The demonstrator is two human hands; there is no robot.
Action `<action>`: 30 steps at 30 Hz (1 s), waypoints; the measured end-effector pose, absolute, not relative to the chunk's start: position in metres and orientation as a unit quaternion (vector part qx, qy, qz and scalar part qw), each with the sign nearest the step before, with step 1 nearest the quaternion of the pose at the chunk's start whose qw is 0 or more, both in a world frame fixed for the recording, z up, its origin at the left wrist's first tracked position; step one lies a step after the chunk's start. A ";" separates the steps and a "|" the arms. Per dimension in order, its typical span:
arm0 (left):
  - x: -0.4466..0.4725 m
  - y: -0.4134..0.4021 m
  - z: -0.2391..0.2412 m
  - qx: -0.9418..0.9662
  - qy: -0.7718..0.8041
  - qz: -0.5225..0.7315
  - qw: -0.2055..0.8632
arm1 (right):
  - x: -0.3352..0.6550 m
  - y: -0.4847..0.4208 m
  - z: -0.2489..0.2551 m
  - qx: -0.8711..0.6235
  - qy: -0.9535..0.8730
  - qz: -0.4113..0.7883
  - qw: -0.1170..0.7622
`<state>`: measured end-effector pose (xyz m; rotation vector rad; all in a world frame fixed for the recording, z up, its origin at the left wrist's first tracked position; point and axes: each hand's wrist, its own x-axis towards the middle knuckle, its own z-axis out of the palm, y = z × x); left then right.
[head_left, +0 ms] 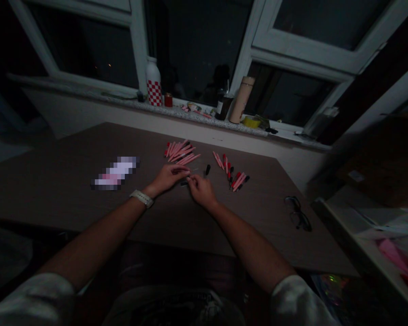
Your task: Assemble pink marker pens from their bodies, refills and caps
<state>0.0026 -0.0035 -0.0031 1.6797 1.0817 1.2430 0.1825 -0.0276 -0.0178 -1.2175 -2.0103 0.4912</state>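
Note:
My left hand [166,179], with a pale watch [142,198] on its wrist, is closed, its fingertips meeting those of my right hand [203,192]. My right hand is pinched shut at the same spot. What they hold between them is too small and dark to make out. Just beyond my fingers lies a pile of slim pink pens [182,151], with some red and dark parts among them. A small black cap [208,170] stands near my right hand. To the right, more pink pens [238,181] lie among red and black pieces. A dark piece [183,184] shows under my fingers.
A pixelated pale and pink item [115,173] lies on the brown table [156,231] at left, and eyeglasses [298,213] at right. The windowsill behind bears a red-checked bottle [154,86], a red jar [168,100], a beige flask [241,100] and yellow tape [251,122].

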 end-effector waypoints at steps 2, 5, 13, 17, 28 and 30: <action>0.003 -0.004 -0.003 0.652 0.418 0.492 0.399 | 0.182 -0.028 -0.019 -0.467 -0.781 0.194 0.367; 0.003 -0.004 -0.002 0.637 0.413 0.498 0.420 | 0.182 -0.028 -0.020 -0.455 -0.777 0.197 0.387; 0.006 -0.006 0.000 0.581 0.406 0.504 0.493 | 0.181 -0.029 -0.017 -0.459 -0.766 0.198 0.404; 0.007 -0.008 -0.001 0.606 0.417 0.491 0.467 | 0.181 -0.029 -0.017 -0.450 -0.766 0.198 0.414; 0.005 0.000 -0.004 0.615 0.446 0.479 0.440 | 0.191 -0.027 0.001 -0.572 -0.649 0.136 0.482; 0.005 -0.001 -0.004 0.620 0.452 0.482 0.423 | 0.196 -0.022 0.004 -0.595 -0.607 0.141 0.507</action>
